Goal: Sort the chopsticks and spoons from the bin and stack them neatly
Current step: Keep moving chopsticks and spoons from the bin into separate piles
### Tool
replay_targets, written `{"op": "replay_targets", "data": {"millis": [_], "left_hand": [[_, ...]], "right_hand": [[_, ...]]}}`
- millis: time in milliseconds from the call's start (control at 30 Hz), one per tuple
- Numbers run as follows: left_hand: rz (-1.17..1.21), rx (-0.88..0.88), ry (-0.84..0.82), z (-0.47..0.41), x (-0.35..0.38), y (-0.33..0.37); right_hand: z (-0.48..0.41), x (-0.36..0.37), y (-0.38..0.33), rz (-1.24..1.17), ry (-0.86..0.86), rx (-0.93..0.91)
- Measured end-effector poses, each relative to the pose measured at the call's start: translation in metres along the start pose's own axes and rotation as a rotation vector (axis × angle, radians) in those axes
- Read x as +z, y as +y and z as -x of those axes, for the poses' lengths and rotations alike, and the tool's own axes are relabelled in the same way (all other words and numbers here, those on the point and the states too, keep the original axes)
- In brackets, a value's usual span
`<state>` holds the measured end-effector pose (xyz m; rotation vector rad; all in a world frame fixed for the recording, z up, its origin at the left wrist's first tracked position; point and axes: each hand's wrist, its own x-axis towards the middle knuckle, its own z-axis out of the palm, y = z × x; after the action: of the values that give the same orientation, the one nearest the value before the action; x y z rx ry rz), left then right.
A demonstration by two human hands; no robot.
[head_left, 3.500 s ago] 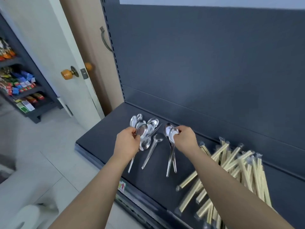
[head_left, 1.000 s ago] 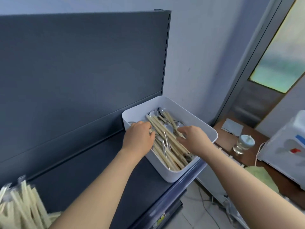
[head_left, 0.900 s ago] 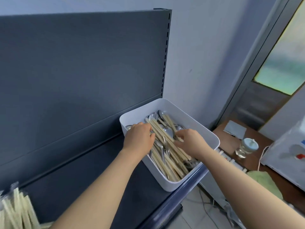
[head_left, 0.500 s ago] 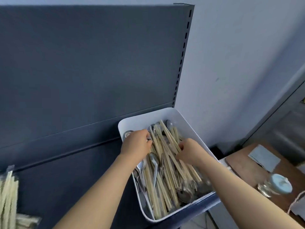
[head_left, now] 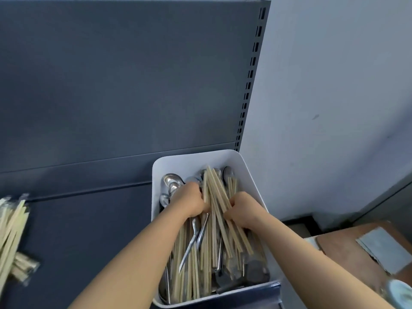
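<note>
The bin [head_left: 196,159] sits on the shelf [head_left: 89,219], heaped with chopsticks [head_left: 217,197] and spoons [head_left: 171,181]. The right hand [head_left: 243,210] curls round a loose sheaf of chopsticks. The left hand [head_left: 189,201] is curled beside it, but what it holds is hidden. Chopsticks look light, stiff and likely to fan out, so grip them mid-length; spoons seem heavier and slick, best taken by the handles.

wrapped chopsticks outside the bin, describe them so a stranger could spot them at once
Find the dark grey shelf with the white bin at its right end. At the view's far left edge, the wrapped chopsticks lie in a loose heap. Unlike the bin's chopsticks, they lie outside it, directly on the shelf.
</note>
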<state>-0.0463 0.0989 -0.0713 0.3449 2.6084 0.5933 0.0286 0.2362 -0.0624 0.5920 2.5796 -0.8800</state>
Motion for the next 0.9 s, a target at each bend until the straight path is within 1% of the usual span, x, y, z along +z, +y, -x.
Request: {"op": "replay_targets", "data": {"millis": [100,200,267,333,400,500,600,767,900], "left_hand": [[0.046,-0.016,-0.011,0.001,-0.002,-0.004],[0.090,-0.028,-0.024,0.005,-0.008,-0.007],[0.165,-0.016,-0.038,0.005,-0.013,-0.012],[0.264,-0.003,-0.020,0.006,-0.017,-0.017],[0.384,-0.004,0.054,0.009,-0.023,-0.018],[0.588,0.020,0.153,0.018,-0.038,-0.015],[0.722,0.061,0.258,0.033,-0.057,-0.011],[0.958,0.102,0.517,0.066,-0.090,-0.017],[1.098,0.066,0.693,0.096,-0.110,-0.046]], "right_hand": [[0.000,0.001,-0.005,-0.073,0.011,-0.019],[0.000,0.004,-0.010,-0.020,0.011,-0.022],[-0.001,0.004,-0.011,-0.006,0.010,-0.037],[-0.002,0.001,-0.011,-0.079,-0.007,-0.056],[0.002,-0.005,-0.013,-0.142,-0.020,-0.095],[0.012,-0.015,-0.023,-0.176,-0.006,-0.189],[0.024,-0.027,-0.038,-0.218,0.022,-0.267],[0.038,-0.034,-0.074,-0.186,0.112,-0.438],[0.049,-0.022,-0.114,-0.176,0.113,-0.548]]}}
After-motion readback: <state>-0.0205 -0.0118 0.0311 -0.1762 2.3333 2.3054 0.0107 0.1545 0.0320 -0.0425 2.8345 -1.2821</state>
